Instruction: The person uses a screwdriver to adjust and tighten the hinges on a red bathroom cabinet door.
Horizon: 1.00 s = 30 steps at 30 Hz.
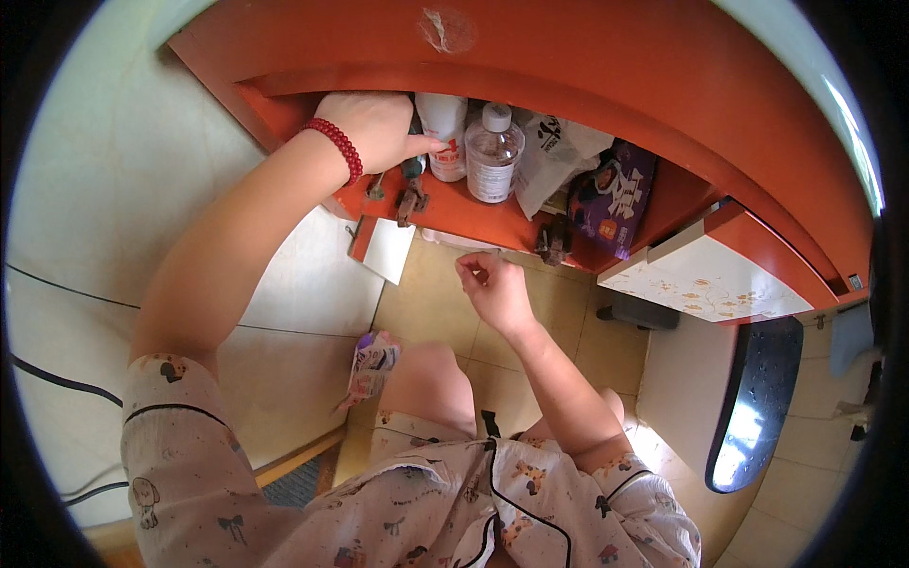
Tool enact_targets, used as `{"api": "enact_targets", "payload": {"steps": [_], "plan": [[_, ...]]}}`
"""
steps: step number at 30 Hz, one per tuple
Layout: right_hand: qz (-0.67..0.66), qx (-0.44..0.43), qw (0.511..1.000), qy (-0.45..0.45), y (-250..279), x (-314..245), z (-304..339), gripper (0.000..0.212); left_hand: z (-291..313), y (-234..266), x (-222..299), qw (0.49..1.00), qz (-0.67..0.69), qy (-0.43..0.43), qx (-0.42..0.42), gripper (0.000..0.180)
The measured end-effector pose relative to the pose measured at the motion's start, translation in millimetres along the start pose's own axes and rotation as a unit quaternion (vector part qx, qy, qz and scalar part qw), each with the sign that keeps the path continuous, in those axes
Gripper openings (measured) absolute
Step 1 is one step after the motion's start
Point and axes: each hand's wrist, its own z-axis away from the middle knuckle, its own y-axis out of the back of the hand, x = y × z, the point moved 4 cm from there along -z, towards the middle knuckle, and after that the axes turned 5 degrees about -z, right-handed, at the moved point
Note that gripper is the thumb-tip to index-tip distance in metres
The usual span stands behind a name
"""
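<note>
My left hand [372, 133], with a red beaded bracelet [333, 150] at the wrist, reaches into an open red cabinet [454, 213]. Its thumb lies over a white bottle with red print [442, 123]; the other fingers are out of sight behind the hand. A dark, narrow item [414, 167] shows just under the thumb. To the right of the white bottle stands a clear bottle with a white cap [493, 156]. Below the shelf edge, my right hand [497, 293] hangs in the air with curled fingers, and nothing shows between them.
Farther right in the cabinet are a pale plastic bag [554, 156] and a purple package [615, 201]. Metal hinges [553, 239] stick out from the shelf edge. A flower-patterned white door [720, 275] juts out at the right. On the floor at left lies a plastic package [371, 367].
</note>
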Motion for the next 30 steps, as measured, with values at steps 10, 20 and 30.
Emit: {"api": "enact_targets", "payload": {"steps": [10, 20, 30], "plan": [[0.004, 0.009, 1.0, 0.024, -1, 4, 9, 0.013, 3, -28, -10, 0.963, 0.069, -0.099, 0.242, 0.025], [0.002, -0.006, 1.0, 0.005, -4, -5, 8, 0.01, 10, -28, -11, 0.951, 0.074, -0.131, 0.271, 0.037], [0.014, -0.022, 1.0, 0.001, -7, -4, 8, 0.01, 4, -26, -10, 0.95, 0.218, -0.115, 0.191, 0.029]]}}
